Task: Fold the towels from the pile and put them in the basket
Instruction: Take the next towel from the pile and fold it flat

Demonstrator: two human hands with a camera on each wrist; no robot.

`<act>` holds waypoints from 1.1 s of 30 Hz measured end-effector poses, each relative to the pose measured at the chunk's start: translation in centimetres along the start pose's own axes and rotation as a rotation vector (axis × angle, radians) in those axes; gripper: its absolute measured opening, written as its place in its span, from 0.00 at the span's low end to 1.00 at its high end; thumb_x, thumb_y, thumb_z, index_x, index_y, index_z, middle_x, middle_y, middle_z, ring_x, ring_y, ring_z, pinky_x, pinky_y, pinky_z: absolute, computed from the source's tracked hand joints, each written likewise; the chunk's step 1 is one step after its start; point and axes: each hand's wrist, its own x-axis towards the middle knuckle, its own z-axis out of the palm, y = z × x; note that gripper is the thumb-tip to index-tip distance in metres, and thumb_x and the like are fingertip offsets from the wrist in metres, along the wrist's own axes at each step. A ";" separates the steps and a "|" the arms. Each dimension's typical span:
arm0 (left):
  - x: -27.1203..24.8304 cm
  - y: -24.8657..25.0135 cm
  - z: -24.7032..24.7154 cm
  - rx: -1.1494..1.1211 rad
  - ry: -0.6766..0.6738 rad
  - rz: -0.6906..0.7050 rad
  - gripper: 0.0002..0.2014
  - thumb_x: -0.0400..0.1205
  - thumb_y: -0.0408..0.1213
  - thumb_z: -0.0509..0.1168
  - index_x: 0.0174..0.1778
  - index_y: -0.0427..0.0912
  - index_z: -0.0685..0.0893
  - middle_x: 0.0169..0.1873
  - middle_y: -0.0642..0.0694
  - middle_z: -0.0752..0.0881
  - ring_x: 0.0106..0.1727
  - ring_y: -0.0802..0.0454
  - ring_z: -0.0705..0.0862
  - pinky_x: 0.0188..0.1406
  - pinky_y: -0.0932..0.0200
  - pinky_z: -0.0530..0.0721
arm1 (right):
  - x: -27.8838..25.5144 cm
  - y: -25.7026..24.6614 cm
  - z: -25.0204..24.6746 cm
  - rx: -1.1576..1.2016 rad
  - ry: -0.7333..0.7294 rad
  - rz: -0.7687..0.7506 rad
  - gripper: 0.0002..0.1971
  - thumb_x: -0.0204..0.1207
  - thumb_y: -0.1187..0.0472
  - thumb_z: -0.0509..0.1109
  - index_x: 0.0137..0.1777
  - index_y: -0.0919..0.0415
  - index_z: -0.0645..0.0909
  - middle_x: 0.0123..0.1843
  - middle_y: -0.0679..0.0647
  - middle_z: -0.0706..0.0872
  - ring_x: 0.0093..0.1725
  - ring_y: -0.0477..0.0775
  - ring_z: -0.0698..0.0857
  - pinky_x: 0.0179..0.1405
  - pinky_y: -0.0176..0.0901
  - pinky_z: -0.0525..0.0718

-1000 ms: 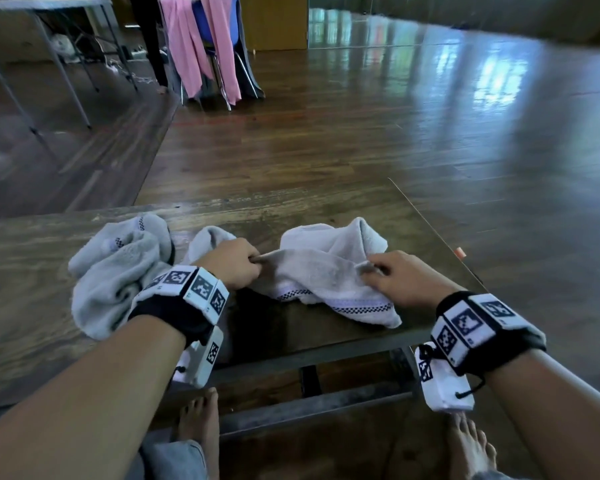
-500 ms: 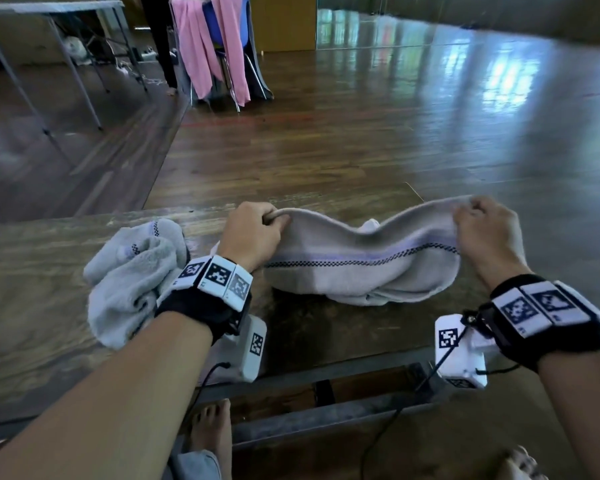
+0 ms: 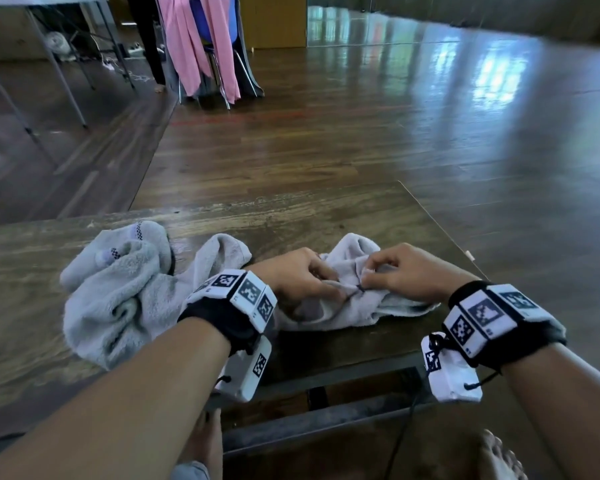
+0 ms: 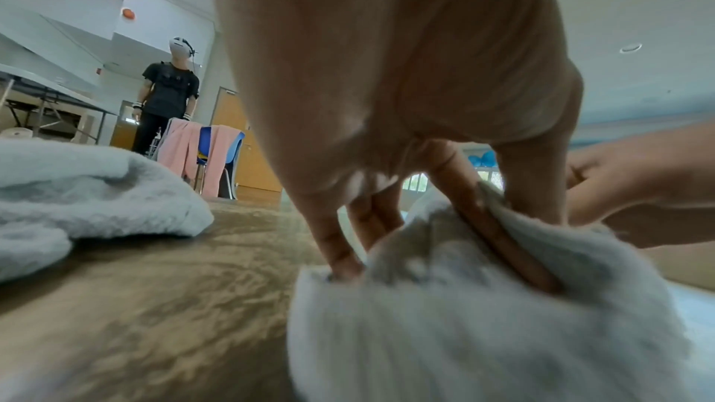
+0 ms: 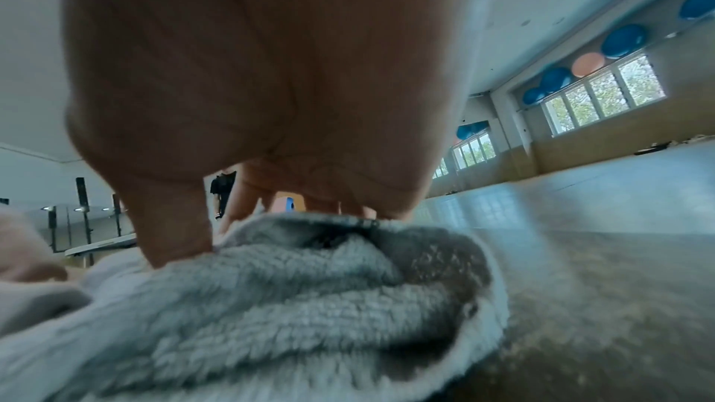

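While bunched, towel [image 3: 329,306] between hands [image 3: 347,277]

On the worn wooden table [image 3: 291,216], the crumpled grey terry towel [image 3: 354,306] lies near its front right edge under both hands; the heaped pale grey towel pile [image 3: 118,292] lies left of it, just beside.

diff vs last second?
Both hands, left hand and right hand, lifted the towel stretched wide, then brought it back down and came together, pinching it bunched on the table. The crumpled towel on the left stayed put.
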 end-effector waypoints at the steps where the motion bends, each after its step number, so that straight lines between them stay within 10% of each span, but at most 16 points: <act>1: -0.2 0.4 -0.1 -0.017 -0.045 -0.021 0.09 0.75 0.55 0.76 0.43 0.56 0.94 0.45 0.51 0.89 0.46 0.61 0.85 0.52 0.55 0.84 | -0.1 -0.1 -0.2 -0.003 -0.037 -0.014 0.07 0.74 0.49 0.77 0.37 0.48 0.89 0.37 0.44 0.88 0.41 0.43 0.85 0.46 0.41 0.80; 7: -0.6 2.0 -2.0 -0.171 -0.290 -0.149 0.10 0.77 0.45 0.77 0.46 0.43 0.94 0.43 0.39 0.93 0.42 0.49 0.88 0.48 0.49 0.90 | 1.0 -1.6 -4.0 0.034 -0.388 -0.027 0.12 0.66 0.47 0.75 0.35 0.55 0.90 0.32 0.47 0.88 0.33 0.44 0.84 0.40 0.43 0.81; 10: -0.1 3.0 -4.1 -0.141 0.171 0.011 0.12 0.81 0.43 0.73 0.35 0.39 0.91 0.30 0.49 0.86 0.31 0.56 0.80 0.33 0.60 0.77 | 3.6 -2.8 -6.1 0.061 0.033 -0.189 0.10 0.71 0.51 0.78 0.38 0.57 0.91 0.37 0.53 0.92 0.37 0.47 0.84 0.47 0.55 0.84; 14: 0.4 2.2 -8.3 0.070 1.104 0.029 0.13 0.84 0.43 0.67 0.52 0.37 0.91 0.54 0.39 0.86 0.53 0.46 0.84 0.53 0.52 0.83 | 6.6 -4.1 -8.3 0.183 0.851 -0.299 0.02 0.75 0.48 0.73 0.44 0.41 0.86 0.66 0.56 0.86 0.64 0.52 0.83 0.66 0.40 0.79; 17: 0.1 0.4 -10.2 -0.038 1.319 0.054 0.11 0.83 0.43 0.67 0.53 0.44 0.93 0.43 0.39 0.89 0.44 0.44 0.85 0.42 0.52 0.80 | 7.2 -3.5 -10.0 0.257 1.033 -0.208 0.06 0.76 0.45 0.73 0.51 0.37 0.87 0.59 0.49 0.88 0.56 0.48 0.87 0.44 0.24 0.77; 22: 0.1 -1.3 -10.1 -0.649 1.265 -0.001 0.05 0.83 0.37 0.70 0.48 0.48 0.92 0.40 0.50 0.90 0.43 0.44 0.90 0.41 0.54 0.90 | 6.7 -2.8 -10.0 0.753 0.852 -0.054 0.09 0.82 0.56 0.72 0.41 0.44 0.87 0.39 0.52 0.93 0.31 0.49 0.89 0.34 0.43 0.86; 26: 0.2 -1.2 -10.4 -0.982 1.163 0.053 0.05 0.83 0.31 0.70 0.50 0.36 0.91 0.41 0.46 0.89 0.48 0.45 0.89 0.49 0.50 0.92 | 6.0 -3.1 -9.6 0.981 0.712 -0.075 0.08 0.87 0.64 0.65 0.47 0.53 0.81 0.52 0.60 0.92 0.45 0.57 0.94 0.40 0.43 0.90; 30: -0.2 -0.6 -10.6 -0.830 1.257 0.202 0.05 0.84 0.33 0.69 0.45 0.43 0.90 0.40 0.45 0.89 0.48 0.49 0.87 0.61 0.48 0.88 | 5.7 -3.4 -9.5 1.098 0.654 -0.172 0.10 0.89 0.66 0.61 0.47 0.53 0.78 0.55 0.54 0.89 0.56 0.53 0.92 0.52 0.46 0.91; 33: -0.6 -0.7 -10.7 -0.522 1.416 0.289 0.06 0.83 0.39 0.69 0.42 0.53 0.88 0.31 0.59 0.86 0.35 0.63 0.82 0.42 0.64 0.84 | 5.9 -3.1 -9.0 1.068 0.659 -0.218 0.10 0.88 0.65 0.62 0.46 0.52 0.78 0.53 0.47 0.89 0.60 0.48 0.90 0.53 0.44 0.90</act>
